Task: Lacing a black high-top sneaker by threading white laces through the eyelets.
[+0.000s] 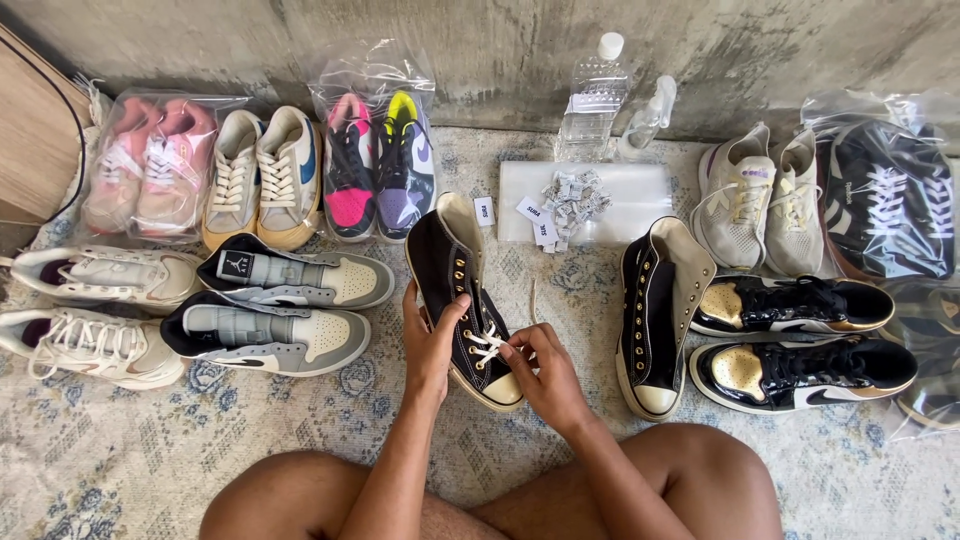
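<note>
A black high-top sneaker (452, 272) with gold eyelets and a cream toe cap lies on the rug in front of me. My left hand (430, 345) grips its side near the lower eyelets. My right hand (545, 375) pinches the white lace (484, 343) at the lowest eyelets by the toe. The lace is threaded through only the lowest eyelets. The matching high-top sneaker (655, 315), with no lace visible in it, stands just right of my right hand.
Pairs of sneakers line the patterned rug (130, 450): grey-and-black pair (275, 310) left, white pair (95, 310) far left, black-and-gold pair (800, 340) right, several bagged pairs by the wall. A clear bag with small tags (575, 195), bottle (592, 100), spray bottle (650, 115) behind.
</note>
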